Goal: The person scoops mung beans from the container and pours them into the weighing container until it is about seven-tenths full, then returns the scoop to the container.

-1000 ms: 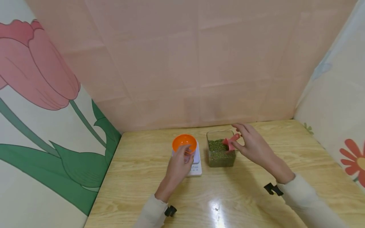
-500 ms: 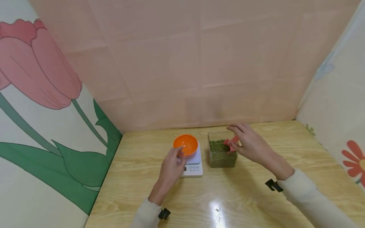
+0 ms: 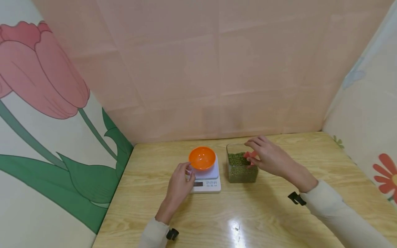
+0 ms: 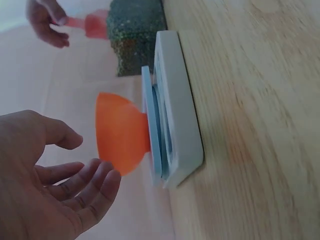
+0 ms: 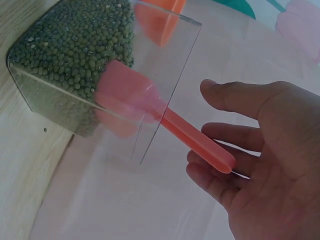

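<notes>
An orange bowl point(image 3: 202, 157) stands on a white kitchen scale point(image 3: 212, 188). My left hand point(image 3: 179, 182) is at the bowl's near left side; in the left wrist view its loosely bent fingertips come close to the rim, and whether they touch cannot be made out. Right of the scale is a clear square container point(image 3: 243, 177) of green mung beans point(image 5: 75, 50). A pink scoop point(image 5: 197, 142) leans in it, its head in the beans and its handle past the rim. My right hand point(image 3: 273, 157) is around this handle, fingers behind it, thumb apart from it.
The wooden table point(image 3: 149, 193) runs back to a pink cloth wall point(image 3: 173, 86). Walls painted with a tulip point(image 3: 60, 72) and a red flower point(image 3: 387, 175) rise at the left and right.
My left hand has moved left and nearer, away from the bowl's front, uncovering the scale's display. My right hand has shifted slightly left, further over the scoop's handle. The bowl stays on the scale.
</notes>
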The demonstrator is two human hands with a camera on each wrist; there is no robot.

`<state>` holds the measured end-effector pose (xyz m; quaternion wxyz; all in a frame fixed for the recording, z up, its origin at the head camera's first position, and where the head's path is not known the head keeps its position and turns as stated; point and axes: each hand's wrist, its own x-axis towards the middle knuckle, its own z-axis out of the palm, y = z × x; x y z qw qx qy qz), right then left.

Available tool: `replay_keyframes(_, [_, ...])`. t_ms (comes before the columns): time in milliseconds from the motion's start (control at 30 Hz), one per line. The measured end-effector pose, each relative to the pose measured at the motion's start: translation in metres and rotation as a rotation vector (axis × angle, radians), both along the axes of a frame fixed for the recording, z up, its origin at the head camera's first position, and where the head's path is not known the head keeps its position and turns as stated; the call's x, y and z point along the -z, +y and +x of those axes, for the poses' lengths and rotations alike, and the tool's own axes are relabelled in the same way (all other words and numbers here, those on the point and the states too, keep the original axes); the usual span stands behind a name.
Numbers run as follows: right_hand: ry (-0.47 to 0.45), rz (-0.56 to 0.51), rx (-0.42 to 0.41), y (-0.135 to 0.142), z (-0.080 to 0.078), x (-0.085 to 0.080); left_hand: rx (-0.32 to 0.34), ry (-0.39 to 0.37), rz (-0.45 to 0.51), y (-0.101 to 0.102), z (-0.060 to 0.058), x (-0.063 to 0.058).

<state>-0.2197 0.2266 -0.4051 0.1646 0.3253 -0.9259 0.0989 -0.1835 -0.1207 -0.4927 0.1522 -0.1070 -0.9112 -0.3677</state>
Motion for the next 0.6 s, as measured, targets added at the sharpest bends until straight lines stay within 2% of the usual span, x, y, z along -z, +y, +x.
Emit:
replay_keyframes(133, [-0.009,0.012,-0.01,0.001,0.0,0.0,-0.005,-0.039,-0.021,-0.005,0.0,0.003])
replay_keyframes(300, [-0.019,0.028,-0.009,0.0,0.001,0.0,-0.001,-0.102,-0.092,-0.01,0.0,0.01])
replay_keyframes(433, [-0.034,0.054,-0.003,-0.001,0.001,0.0,0.022,-0.195,-0.158,-0.014,0.001,0.015])
replay_keyframes(600, [-0.05,0.072,-0.011,-0.003,0.0,0.0,0.044,-0.324,-0.169,-0.016,0.003,0.021])
